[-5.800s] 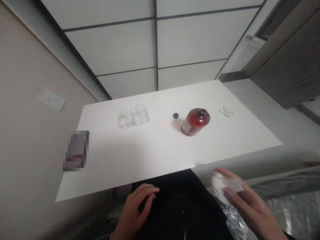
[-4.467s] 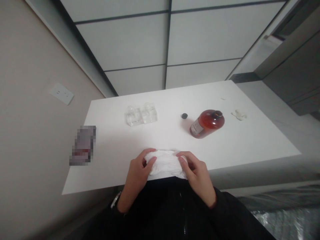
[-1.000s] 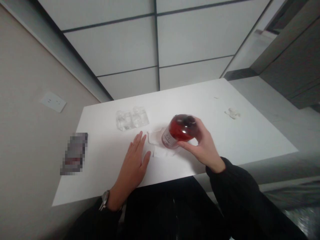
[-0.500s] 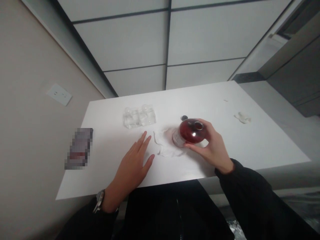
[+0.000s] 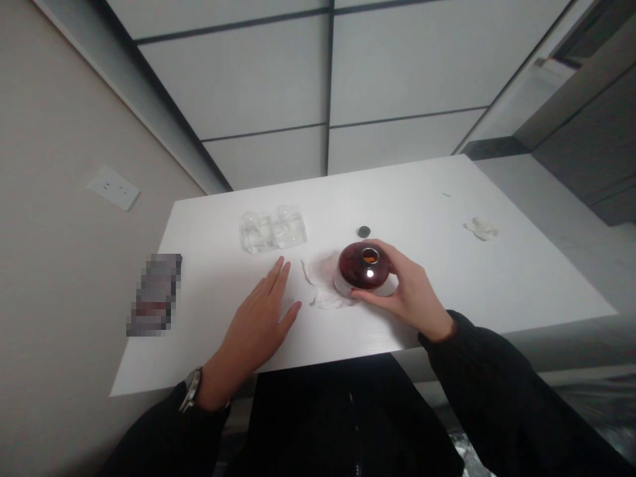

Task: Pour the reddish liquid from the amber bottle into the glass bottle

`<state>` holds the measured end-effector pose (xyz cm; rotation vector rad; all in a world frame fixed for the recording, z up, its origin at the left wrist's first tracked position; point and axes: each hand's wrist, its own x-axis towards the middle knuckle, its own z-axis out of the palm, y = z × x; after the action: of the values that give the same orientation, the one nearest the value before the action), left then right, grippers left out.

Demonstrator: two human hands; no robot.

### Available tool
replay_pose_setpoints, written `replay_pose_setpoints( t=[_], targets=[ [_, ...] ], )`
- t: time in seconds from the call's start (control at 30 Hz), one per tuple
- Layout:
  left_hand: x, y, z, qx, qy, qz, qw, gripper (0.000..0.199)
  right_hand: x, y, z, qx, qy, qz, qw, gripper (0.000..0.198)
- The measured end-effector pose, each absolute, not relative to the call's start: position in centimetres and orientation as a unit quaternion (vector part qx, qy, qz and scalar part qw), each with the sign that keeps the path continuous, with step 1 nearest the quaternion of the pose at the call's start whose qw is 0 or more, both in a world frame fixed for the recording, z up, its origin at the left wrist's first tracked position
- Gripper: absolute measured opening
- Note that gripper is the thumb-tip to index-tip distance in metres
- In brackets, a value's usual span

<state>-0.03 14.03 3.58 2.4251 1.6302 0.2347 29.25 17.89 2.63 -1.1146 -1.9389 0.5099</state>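
The right hand (image 5: 407, 291) is wrapped around a round brown bottle (image 5: 364, 268) that stands upright near the middle of the white desk (image 5: 497, 278). Its fingers curl around the side of the bottle. The bottle's mouth is open at the top, and a small dark cap (image 5: 364, 231) lies just behind it on the desk.

The left hand (image 5: 261, 318) lies flat and open on the desk, with nothing in it. It is next to a crumpled white tissue (image 5: 320, 285), and the bottle sits on the edge of that tissue.

The bottle looks like glass or hard plastic with dark liquid inside, so it is likely heavy, smooth and a bit slippery. With no cap on, it could spill if tipped. The wide round side is the best place to hold it. The tissue is soft and light.
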Motion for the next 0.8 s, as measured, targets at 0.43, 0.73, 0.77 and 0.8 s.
replay_pose_setpoints(
  t=[0.43,0.73,0.77,0.8],
  targets=[
    [11.5,18.7,0.6,0.885,0.456,0.006,0.087,0.065,36.5,13.0,3.7,-0.532,-0.566,0.184,0.601,0.075],
    [10.2,20.8,-0.3,0.885,0.463,0.021,0.052,0.063,36.0,13.5,4.0,-0.537,-0.565,0.199,0.594,0.072],
    [9.3,20.5,-0.3,0.883,0.466,0.02,0.05,0.062,36.1,13.5,4.0,-0.542,-0.571,0.205,0.581,0.072],
    [8.2,20.0,-0.3,0.88,0.472,0.018,0.047,0.062,36.3,13.6,3.9,-0.548,-0.575,0.208,0.57,0.071]
  ],
)
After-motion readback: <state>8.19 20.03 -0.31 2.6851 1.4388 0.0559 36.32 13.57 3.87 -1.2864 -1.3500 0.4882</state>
